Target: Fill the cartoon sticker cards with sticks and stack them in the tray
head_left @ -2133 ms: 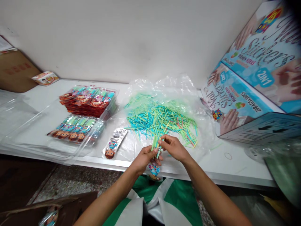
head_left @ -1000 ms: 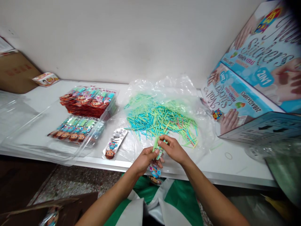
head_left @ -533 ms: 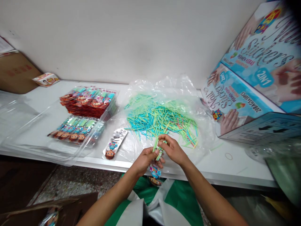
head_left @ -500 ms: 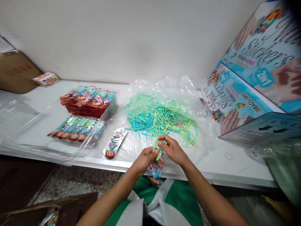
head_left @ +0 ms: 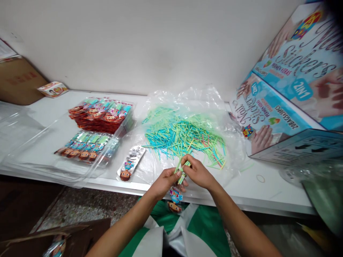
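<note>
At the front edge of the table, my left hand (head_left: pixel 165 182) is closed on a small printed plastic packet (head_left: pixel 174 201), whose character-faced end hangs below the fingers. Thin green sticks (head_left: pixel 182 178) lie at the packet's upper end, between both hands. My right hand (head_left: pixel 198 173) pinches the sticks from the other side; its fingertips partly hide them. Behind the hands, a loose pile of green and blue candy-like sticks (head_left: pixel 174 137), with a few red and yellow ones, rests on a clear plastic sheet (head_left: pixel 233 142). Left of the hands, a similar packet (head_left: pixel 131 164) lies flat.
A clear plastic tray (head_left: pixel 29 162) on the left holds stacked filled packets (head_left: pixel 98 117) and a front row (head_left: pixel 84 148). Large blue printed cartons (head_left: pixel 278 114) stand on the right. A brown carton (head_left: pixel 20 82) is at the far left, and a rubber band (head_left: pixel 260 178) lies at right.
The fingers of my right hand have shifted slightly on the green sticks, which now look more fanned. The hanging packet end has swung a little left. The pile and stacks are unchanged.
</note>
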`<state>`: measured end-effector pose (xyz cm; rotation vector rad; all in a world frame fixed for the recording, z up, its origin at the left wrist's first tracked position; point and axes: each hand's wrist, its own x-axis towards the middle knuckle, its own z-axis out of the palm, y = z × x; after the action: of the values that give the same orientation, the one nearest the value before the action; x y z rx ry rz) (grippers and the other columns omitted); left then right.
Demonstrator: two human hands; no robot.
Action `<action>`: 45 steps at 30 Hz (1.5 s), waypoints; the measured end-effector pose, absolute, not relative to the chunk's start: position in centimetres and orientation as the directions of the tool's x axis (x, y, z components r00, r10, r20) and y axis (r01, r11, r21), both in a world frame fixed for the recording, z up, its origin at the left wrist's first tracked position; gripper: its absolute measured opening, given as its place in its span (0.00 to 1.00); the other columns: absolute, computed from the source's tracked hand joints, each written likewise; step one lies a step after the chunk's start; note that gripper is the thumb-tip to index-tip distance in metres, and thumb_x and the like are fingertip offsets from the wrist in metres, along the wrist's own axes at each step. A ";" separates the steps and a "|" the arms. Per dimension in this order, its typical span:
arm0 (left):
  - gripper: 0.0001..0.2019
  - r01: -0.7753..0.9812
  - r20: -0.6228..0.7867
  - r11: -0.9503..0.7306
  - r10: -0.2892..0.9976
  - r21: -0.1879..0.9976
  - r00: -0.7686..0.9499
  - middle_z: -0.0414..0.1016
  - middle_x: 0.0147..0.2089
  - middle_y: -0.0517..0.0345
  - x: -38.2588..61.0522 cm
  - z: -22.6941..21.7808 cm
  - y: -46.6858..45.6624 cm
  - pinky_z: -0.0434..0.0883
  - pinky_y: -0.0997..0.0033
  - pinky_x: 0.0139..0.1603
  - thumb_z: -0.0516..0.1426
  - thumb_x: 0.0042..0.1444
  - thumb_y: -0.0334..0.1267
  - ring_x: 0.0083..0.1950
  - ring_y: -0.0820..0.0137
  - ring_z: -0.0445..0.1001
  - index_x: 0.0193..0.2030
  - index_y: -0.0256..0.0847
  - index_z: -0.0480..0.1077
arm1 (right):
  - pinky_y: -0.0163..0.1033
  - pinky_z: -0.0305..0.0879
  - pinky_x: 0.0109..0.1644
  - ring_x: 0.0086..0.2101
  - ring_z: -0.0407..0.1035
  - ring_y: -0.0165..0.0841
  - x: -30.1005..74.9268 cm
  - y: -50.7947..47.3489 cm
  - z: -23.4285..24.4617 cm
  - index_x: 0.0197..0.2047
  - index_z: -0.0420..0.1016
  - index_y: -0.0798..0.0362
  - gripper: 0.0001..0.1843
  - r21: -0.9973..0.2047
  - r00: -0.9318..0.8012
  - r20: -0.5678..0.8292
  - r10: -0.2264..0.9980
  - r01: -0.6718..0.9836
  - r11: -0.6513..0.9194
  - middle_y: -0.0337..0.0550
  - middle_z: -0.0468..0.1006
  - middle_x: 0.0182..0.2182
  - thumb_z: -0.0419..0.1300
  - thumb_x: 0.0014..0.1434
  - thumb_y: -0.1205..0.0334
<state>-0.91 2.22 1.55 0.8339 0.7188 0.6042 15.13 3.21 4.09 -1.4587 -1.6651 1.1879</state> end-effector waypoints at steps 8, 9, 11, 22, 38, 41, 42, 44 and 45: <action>0.21 -0.161 -0.316 0.508 0.722 0.846 0.615 0.75 0.28 0.52 -1.1 1.5 2.4 0.67 0.72 0.27 0.56 0.50 0.53 0.24 0.70 0.73 0.38 0.34 0.67 | 0.36 0.62 0.37 0.33 0.67 0.31 15.4 3.6 4.2 0.44 0.68 0.50 0.12 -0.938 -0.180 -0.009 0.984 0.342 0.054 0.38 0.72 0.31 0.54 0.56 0.58; 0.21 -0.153 -0.318 0.506 0.721 0.849 0.616 0.75 0.28 0.52 -1.2 1.5 2.4 0.67 0.73 0.27 0.56 0.50 0.53 0.24 0.70 0.73 0.37 0.34 0.67 | 0.37 0.63 0.39 0.35 0.67 0.32 15.4 3.7 4.3 0.44 0.70 0.50 0.12 -0.940 -0.179 0.016 0.984 0.333 0.076 0.39 0.72 0.32 0.54 0.57 0.57; 0.20 -0.137 -0.322 0.500 0.719 0.855 0.616 0.74 0.28 0.53 -1.2 1.6 2.3 0.67 0.73 0.27 0.56 0.50 0.53 0.24 0.70 0.73 0.36 0.34 0.66 | 0.38 0.62 0.42 0.37 0.67 0.33 15.3 3.9 4.6 0.40 0.73 0.51 0.11 -0.934 -0.194 0.074 0.978 0.329 0.136 0.41 0.73 0.34 0.54 0.58 0.56; 0.19 -0.140 -0.273 0.387 0.824 0.912 0.497 0.75 0.32 0.52 -2.2 1.4 3.2 0.68 0.72 0.29 0.54 0.51 0.53 0.27 0.70 0.74 0.35 0.35 0.67 | 0.35 0.62 0.30 0.24 0.63 0.28 16.2 4.6 6.1 0.38 0.60 0.49 0.10 -0.987 0.118 0.148 0.982 0.082 0.139 0.36 0.66 0.26 0.46 0.63 0.52; 0.26 -0.218 -0.047 0.165 0.885 0.962 0.463 0.72 0.47 0.48 -3.5 2.9 3.8 0.66 0.64 0.49 0.61 0.50 0.40 0.47 0.63 0.72 0.55 0.38 0.63 | 0.36 0.60 0.35 0.30 0.64 0.30 14.0 3.0 4.8 0.34 0.74 0.51 0.09 -0.924 -0.084 0.180 0.980 0.326 0.198 0.40 0.70 0.28 0.55 0.58 0.58; 0.28 -0.210 -0.036 0.148 0.888 0.966 0.459 0.72 0.48 0.48 -3.6 2.6 3.9 0.66 0.64 0.49 0.63 0.47 0.38 0.48 0.63 0.71 0.56 0.39 0.62 | 0.36 0.60 0.35 0.30 0.64 0.30 14.0 2.9 5.0 0.33 0.73 0.51 0.08 -0.925 -0.083 0.195 0.977 0.315 0.212 0.39 0.71 0.28 0.55 0.58 0.58; 0.28 -0.206 -0.026 0.134 0.890 0.969 0.454 0.72 0.47 0.49 -3.6 2.4 3.9 0.66 0.64 0.49 0.63 0.46 0.38 0.48 0.63 0.70 0.55 0.39 0.63 | 0.35 0.60 0.35 0.30 0.64 0.30 14.0 2.9 5.1 0.33 0.73 0.51 0.08 -0.927 -0.081 0.204 0.976 0.306 0.219 0.39 0.70 0.28 0.55 0.58 0.59; 0.26 -0.189 0.006 0.085 0.899 0.978 0.437 0.72 0.46 0.50 -3.6 2.1 3.9 0.65 0.65 0.49 0.63 0.46 0.38 0.48 0.63 0.69 0.53 0.39 0.65 | 0.35 0.59 0.34 0.29 0.63 0.29 14.0 3.0 5.3 0.34 0.73 0.51 0.07 -0.929 -0.077 0.228 0.971 0.280 0.241 0.39 0.70 0.27 0.56 0.58 0.59; 0.24 -0.178 0.025 0.058 0.902 0.982 0.430 0.72 0.46 0.51 -3.7 1.9 3.9 0.64 0.65 0.50 0.63 0.46 0.38 0.48 0.63 0.69 0.51 0.38 0.66 | 0.35 0.59 0.33 0.28 0.63 0.29 14.0 3.1 5.3 0.34 0.73 0.52 0.07 -0.930 -0.077 0.242 0.967 0.267 0.254 0.38 0.70 0.27 0.56 0.58 0.59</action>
<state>-3.66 3.91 1.93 1.2388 0.7558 0.9500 14.01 3.06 5.35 -1.1896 -1.5513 0.9034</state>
